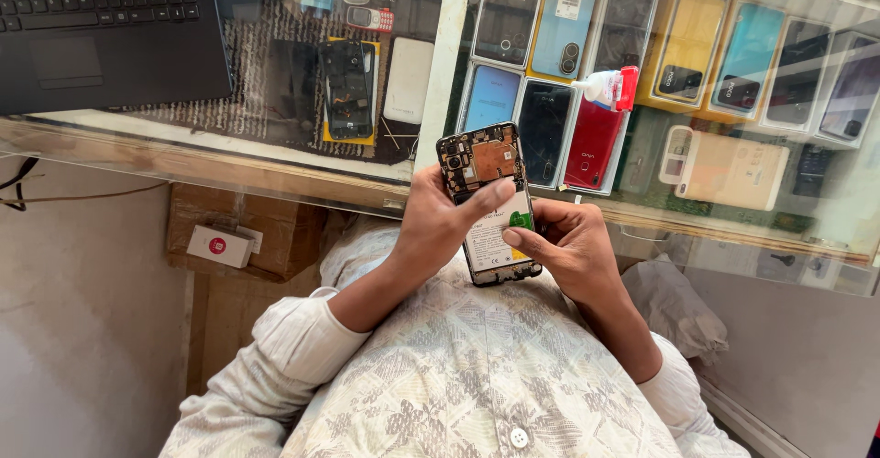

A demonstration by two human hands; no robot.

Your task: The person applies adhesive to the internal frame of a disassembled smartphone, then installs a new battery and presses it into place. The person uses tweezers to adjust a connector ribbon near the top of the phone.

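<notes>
A: What is held?
B: An opened phone (487, 203), back cover off, bare circuit board and flat battery showing, held above the lap, near the glass tabletop (431, 73) edge.
A: The hands?
B: The left hand (440, 220) wraps its side, thumb across; the right hand (568, 247) pinches the battery label.
A: Around?
B: A black laptop (101, 32), a small glue bottle (607, 88).
</notes>
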